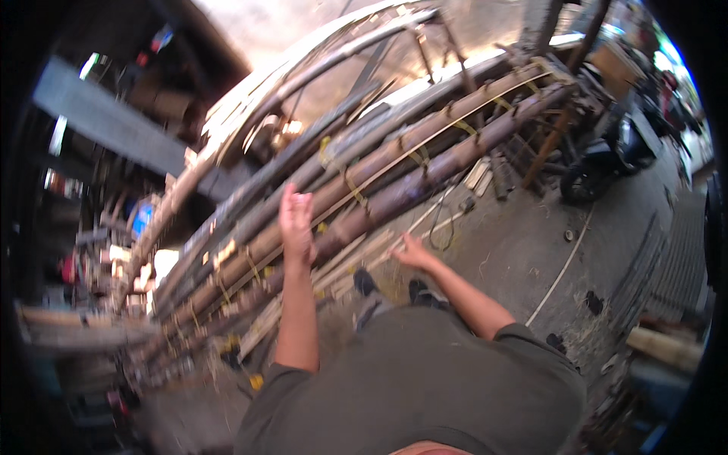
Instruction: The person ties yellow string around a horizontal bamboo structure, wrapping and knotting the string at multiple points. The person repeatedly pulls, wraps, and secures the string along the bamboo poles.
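My left hand point(296, 227) is raised in front of the long bamboo poles point(379, 182), its fingers stretched upward and slightly blurred. Nothing shows in it. Lower and to the right, my right hand point(414, 253) reaches leftward over the floor with its fingers apart. It seems to hold nothing, and thin pale strips point(447, 222) lie behind it. The thick brown poles run side by side from lower left to upper right, bound at intervals with yellow ties point(418, 158). Whether either hand touches a pole cannot be made out.
A dark motorbike point(607, 163) stands at the right, beyond a slanted wooden post point(547, 148). Split wooden lengths point(262, 330) lie below the poles. A long pale strip point(561, 269) crosses the concrete floor point(523, 235). Corrugated sheeting point(679, 254) is at the far right.
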Tool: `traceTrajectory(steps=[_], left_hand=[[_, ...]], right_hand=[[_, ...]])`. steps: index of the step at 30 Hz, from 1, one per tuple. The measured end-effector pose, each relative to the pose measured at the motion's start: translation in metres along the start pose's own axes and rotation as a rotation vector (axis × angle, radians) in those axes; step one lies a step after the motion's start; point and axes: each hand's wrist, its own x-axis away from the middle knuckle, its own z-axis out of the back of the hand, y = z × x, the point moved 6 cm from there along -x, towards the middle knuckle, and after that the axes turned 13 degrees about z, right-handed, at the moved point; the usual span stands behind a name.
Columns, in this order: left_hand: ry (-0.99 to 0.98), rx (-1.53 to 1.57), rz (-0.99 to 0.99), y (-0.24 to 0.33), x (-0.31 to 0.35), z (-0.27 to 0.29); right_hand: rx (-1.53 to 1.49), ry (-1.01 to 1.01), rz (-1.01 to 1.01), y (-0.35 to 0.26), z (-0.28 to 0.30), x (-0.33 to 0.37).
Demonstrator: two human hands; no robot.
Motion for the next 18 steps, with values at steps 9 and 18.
traceTrajectory(steps=[9, 18], left_hand=[[0.124, -0.125, 0.452, -0.152, 0.122, 0.061], [-0.651, -0.103, 0.755, -0.146, 0.180, -0.033]], right_hand=[[-0.481, -0.373, 0.304, -0.102, -0.015, -0.031], [-0.233, -1.228, 0.371, -0.161, -0.019, 0.171]])
